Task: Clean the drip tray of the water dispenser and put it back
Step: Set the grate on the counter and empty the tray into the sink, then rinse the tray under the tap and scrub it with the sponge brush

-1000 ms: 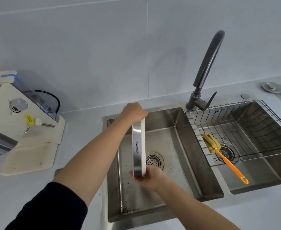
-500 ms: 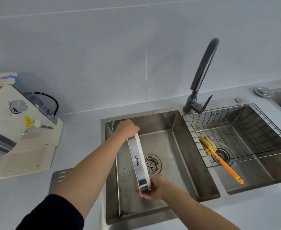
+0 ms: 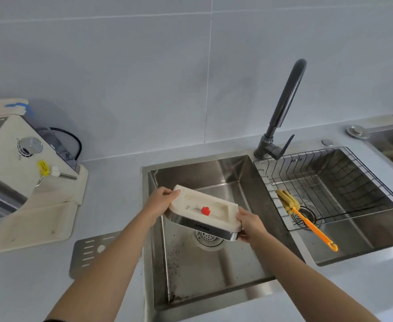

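Left hand [image 3: 159,202] and right hand [image 3: 249,225] each grip one end of the drip tray [image 3: 204,211], held tilted above the left sink basin [image 3: 214,270] near the counter's rear edge. Visible residue suggests cleaning is unfinished; wet fingers could slip, dropping the tray into the basin.

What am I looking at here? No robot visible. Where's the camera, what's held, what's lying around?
There is no robot: a person wears a wide-angle camera on the head, looking down at their own bare hands. The left hand and right hand each grip one end of the drip tray, cavity facing up, over the left sink basin. A red piece sits inside the tray. On the counter, the water dispenser stands at left, with a slotted metal plate beside the sink. An orange-handled brush lies in the wire basket in the right basin.
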`<state>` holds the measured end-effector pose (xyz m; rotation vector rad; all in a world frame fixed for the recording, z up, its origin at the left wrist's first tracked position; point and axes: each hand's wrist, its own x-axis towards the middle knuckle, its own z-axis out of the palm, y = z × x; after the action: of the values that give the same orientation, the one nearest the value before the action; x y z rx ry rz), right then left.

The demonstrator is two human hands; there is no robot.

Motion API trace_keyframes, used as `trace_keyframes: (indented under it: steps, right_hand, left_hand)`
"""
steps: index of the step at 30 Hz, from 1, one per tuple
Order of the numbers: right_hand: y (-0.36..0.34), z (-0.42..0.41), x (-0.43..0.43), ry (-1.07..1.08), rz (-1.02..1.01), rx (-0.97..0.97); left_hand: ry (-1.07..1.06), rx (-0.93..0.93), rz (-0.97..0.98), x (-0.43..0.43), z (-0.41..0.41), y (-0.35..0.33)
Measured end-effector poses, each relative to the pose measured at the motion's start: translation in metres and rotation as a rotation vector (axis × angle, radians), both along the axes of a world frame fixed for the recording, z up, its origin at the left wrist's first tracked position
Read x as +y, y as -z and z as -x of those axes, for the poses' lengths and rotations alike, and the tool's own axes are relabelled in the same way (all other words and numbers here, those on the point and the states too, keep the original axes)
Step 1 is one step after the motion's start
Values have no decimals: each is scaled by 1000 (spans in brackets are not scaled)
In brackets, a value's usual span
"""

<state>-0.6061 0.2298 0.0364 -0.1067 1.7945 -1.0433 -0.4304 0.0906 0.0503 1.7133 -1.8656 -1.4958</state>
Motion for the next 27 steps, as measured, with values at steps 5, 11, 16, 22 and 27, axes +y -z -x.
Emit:
trace_keyframes:
  steps: [5, 11, 16, 22, 27]
  right_hand:
    - [0, 3, 1, -156, 79, 272]
    - [-2, 10, 5, -157, 134, 332]
    - [5, 18, 10, -224, 150, 327]
    - [-4, 48, 4, -256, 173, 271]
    - [-20, 104, -9, -237, 144, 208]
  left_hand:
    - [-210, 207, -232, 13, -7, 12]
    - [-187, 298, -371, 24, -9, 20]
    - [-229, 234, -234, 35, 4, 26]
    - [-228, 124, -28, 39, 28, 26]
    - [-310, 109, 23, 45, 60, 20]
